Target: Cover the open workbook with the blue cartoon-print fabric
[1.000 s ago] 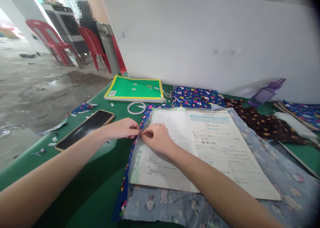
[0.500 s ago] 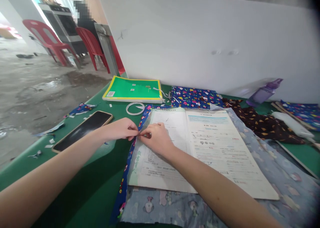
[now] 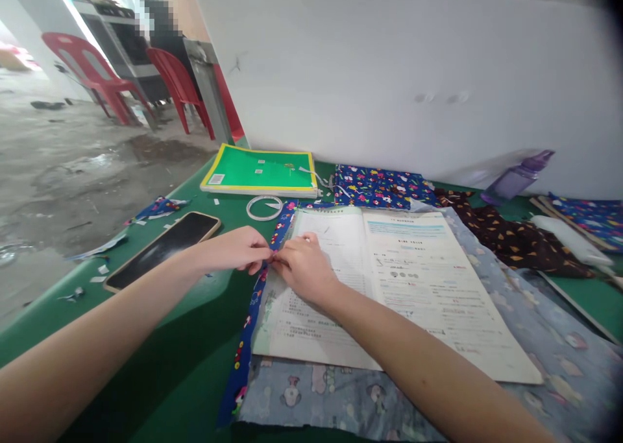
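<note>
Bare green table (image 3: 204,339) lies open left of the open book (image 3: 389,281) and below the phone (image 3: 163,250). Farther back, the tape ring (image 3: 265,207) and green notebook (image 3: 260,170) obstruct. Right of the book, dark cloth (image 3: 516,242) and a purple bottle (image 3: 518,177) crowd the wall side.

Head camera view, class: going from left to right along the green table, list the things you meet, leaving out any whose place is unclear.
Phone → left hand → right hand → open workbook → brown patterned cloth → white bottle.
</note>
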`<state>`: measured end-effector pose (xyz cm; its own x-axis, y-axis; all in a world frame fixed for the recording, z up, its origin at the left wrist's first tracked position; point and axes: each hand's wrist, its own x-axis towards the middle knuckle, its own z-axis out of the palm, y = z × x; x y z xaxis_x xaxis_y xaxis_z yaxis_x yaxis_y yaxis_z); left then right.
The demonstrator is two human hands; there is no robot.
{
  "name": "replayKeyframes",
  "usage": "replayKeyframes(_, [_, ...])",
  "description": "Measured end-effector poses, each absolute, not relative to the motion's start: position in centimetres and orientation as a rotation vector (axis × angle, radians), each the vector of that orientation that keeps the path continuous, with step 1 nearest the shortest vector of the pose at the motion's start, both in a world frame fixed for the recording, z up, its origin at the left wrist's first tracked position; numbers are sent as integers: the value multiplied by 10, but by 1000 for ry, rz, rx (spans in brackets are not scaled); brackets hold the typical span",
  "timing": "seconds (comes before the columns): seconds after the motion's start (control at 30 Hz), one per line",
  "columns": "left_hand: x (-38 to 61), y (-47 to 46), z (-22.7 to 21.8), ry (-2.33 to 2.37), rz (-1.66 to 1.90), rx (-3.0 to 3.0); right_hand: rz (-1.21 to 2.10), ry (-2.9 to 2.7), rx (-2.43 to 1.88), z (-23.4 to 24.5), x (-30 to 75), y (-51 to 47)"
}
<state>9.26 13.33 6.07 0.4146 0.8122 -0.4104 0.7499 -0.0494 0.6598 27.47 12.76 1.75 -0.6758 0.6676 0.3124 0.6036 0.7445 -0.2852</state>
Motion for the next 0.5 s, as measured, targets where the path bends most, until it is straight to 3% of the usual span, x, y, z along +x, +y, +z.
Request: replayKeyframes(0.5, [91,138,49,1378,123,1855,326,-2433,-978,11,273,131])
